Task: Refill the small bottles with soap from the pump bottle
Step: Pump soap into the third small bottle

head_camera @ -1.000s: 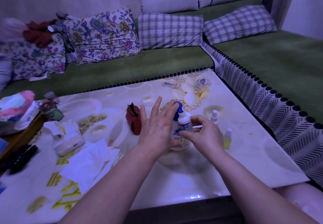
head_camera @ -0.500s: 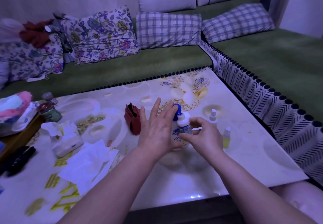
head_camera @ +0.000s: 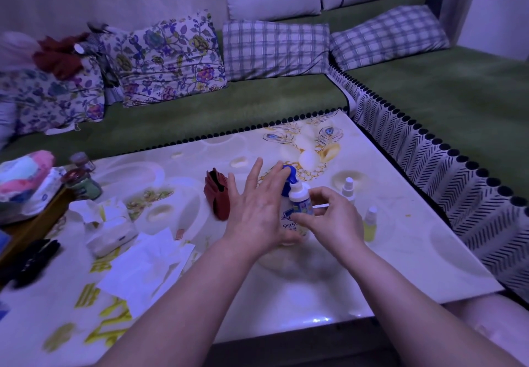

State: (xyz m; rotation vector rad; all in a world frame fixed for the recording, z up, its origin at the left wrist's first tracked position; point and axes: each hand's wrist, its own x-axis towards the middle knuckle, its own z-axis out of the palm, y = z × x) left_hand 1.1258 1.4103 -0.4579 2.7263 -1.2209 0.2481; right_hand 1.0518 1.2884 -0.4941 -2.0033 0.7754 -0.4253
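Pump bottle, white plastic with blue pump head [head_camera: 287,179]: upright at table centre, mostly hidden behind both hands. Left hand [head_camera: 256,210]: fingers spread flat, fingertips resting on the pump head, clasping nothing. Right hand [head_camera: 333,222]: fingers closed round a small white bottle with printed label [head_camera: 299,200], held at the pump spout. Glossy cream patterned table [head_camera: 400,252]: bears everything. Small yellow-filled bottle [head_camera: 369,223]: 3 o'clock of the right hand. Small white spray bottle [head_camera: 348,187]: 1 o'clock. Red pouch [head_camera: 217,193]: 10 o'clock of the left hand. White tissues [head_camera: 148,263]: 8 o'clock.
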